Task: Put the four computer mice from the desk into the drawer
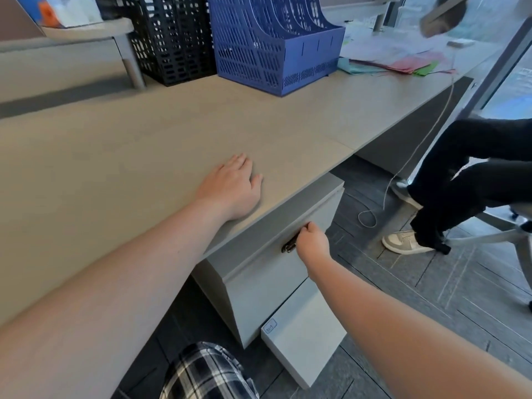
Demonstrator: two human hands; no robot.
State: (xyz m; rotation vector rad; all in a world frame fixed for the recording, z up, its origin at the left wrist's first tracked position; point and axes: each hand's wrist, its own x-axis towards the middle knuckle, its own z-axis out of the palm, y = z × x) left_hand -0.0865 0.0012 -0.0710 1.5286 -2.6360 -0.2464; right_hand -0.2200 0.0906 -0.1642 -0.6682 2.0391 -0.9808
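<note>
My left hand (234, 187) lies flat, palm down, on the beige desk (144, 145) near its front edge, holding nothing. My right hand (313, 241) is below the desk edge, its fingers closed around the dark metal handle (289, 246) of the top drawer (273, 272) of a grey cabinet under the desk. That drawer's front sits flush with the cabinet. No computer mouse shows anywhere on the desk.
A blue slotted file rack (276, 44) and a black one (172, 38) stand at the back of the desk. Coloured papers (403, 61) lie at the far right. A lower drawer (305, 335) juts out. Another person's legs (466, 180) and chair are at right, with a white cable (414, 156) hanging.
</note>
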